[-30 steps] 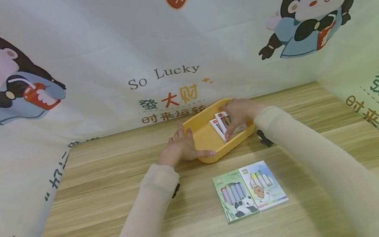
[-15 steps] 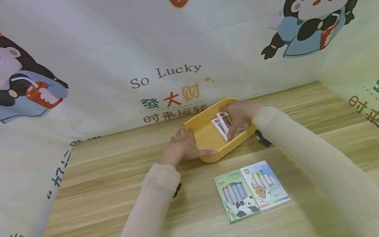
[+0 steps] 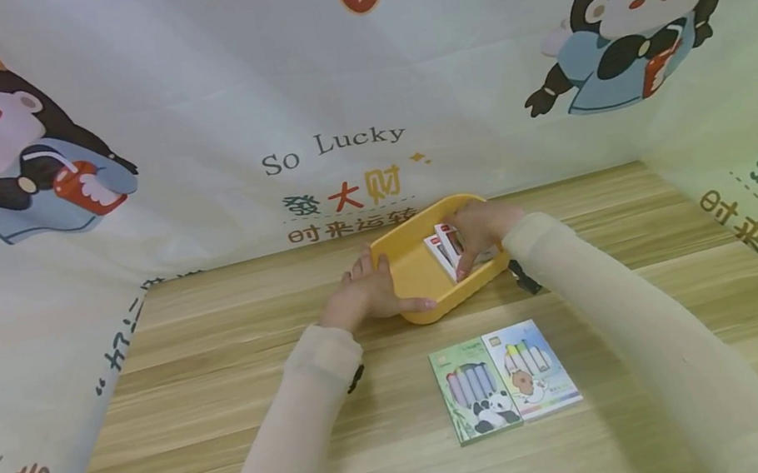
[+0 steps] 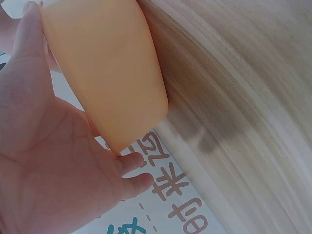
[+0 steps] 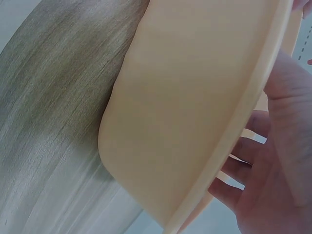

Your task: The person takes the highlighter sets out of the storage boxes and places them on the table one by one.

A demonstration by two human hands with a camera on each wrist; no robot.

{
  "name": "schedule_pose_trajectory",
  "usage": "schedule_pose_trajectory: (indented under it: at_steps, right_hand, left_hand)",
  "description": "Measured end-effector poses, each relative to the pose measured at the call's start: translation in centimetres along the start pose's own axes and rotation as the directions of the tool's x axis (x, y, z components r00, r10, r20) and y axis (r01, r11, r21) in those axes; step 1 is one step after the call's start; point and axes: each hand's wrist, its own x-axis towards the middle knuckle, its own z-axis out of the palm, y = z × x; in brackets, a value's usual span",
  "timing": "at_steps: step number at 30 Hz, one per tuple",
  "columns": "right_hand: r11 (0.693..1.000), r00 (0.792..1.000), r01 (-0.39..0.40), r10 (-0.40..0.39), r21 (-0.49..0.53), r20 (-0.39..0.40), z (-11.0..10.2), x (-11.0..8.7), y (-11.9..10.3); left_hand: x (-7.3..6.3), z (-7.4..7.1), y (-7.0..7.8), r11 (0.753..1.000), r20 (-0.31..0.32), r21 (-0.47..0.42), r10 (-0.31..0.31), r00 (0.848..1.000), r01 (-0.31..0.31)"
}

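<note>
At the back of the table stands a shallow yellow plastic basket (image 3: 410,272), set slantwise. My left hand (image 3: 365,296) holds its left end, thumb along the near rim and fingers spread at the far side; the left wrist view shows the palm (image 4: 53,165) against the basket's edge. Inside the right half lie small white boxes with red labels, overlapping. My right hand (image 3: 479,225) reaches over the rim and grips the upper white box (image 3: 448,239), covering much of it. A second white box (image 3: 439,256) shows beside it. From the right wrist, the basket wall (image 5: 180,97) hides the boxes.
Nearer on the wood-grain table (image 3: 213,418) lie two flat marker boxes side by side: a green box with pandas (image 3: 479,388) and a white box with a bear (image 3: 533,368). A printed cloth (image 3: 208,173) hangs right behind the basket and along both sides.
The scene has shifted slightly to the right in the head view. Both hands keep their places on the basket and the white box.
</note>
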Motion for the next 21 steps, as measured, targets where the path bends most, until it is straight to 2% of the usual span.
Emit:
schedule_pose_trajectory:
  at_steps: [6, 21]
  right_hand:
    - [1.0, 1.0, 0.01, -0.01, -0.026, 0.002, -0.11, -0.08, -0.24]
    - [0.999, 0.999, -0.03, 0.031, -0.028, 0.033, 0.24, 0.22, -0.03]
  left_hand:
    - [-0.02, -0.04, 0.03, 1.0, 0.001, 0.007, 0.001, 1.0, -0.001]
    - [0.09, 0.04, -0.02, 1.0, -0.006, 0.022, 0.004, 1.0, -0.004]
